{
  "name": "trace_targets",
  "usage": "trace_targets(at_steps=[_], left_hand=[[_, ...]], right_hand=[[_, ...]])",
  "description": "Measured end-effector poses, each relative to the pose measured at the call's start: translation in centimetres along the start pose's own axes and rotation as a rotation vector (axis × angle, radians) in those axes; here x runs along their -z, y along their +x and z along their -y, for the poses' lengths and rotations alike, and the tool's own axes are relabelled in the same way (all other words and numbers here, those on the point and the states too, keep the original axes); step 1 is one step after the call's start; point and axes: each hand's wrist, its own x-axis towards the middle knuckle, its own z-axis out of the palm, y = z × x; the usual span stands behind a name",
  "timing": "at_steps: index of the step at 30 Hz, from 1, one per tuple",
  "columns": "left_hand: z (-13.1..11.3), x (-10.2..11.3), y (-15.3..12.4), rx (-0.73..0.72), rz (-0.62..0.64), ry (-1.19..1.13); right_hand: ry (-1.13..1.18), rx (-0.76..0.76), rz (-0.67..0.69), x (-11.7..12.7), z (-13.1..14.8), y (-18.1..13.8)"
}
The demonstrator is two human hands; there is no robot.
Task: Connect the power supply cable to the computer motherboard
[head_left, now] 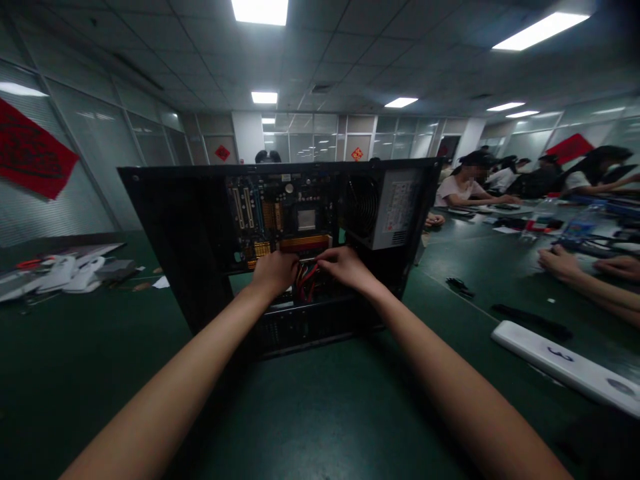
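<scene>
A black open-sided computer case stands on the table in front of me, showing a motherboard and a silver power supply at its upper right. My left hand is inside the case with fingers curled beside a bundle of red and black cables; its fingertips are partly hidden. From the other side, my right hand pinches at the top of the same cables, below the orange-red memory slots. The ends of the cables are too dark to make out.
On the green table, a white power strip and a black strap-like piece lie at right. White parts and papers are piled at left. Several people sit farther right, one person's hands resting on the table.
</scene>
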Motion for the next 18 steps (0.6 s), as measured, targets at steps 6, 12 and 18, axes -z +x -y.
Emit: trace_targets(at_steps=[6,12,18], left_hand=[[0.1,0.1,-0.6,0.005,0.012,-0.071],[-0.5,0.6,-1.3,-0.179,0.148,-0.095],[-0.4,0.2,-1.3,-0.202,0.136,-0.057]], right_hand=[[0.292,-0.203,0.031,-0.4,-0.9,1.2],[0.465,-0.298,0.056,-1.0,-1.1,2.0],[0.382,-0.296,0.060,-1.6,-1.1,2.5]])
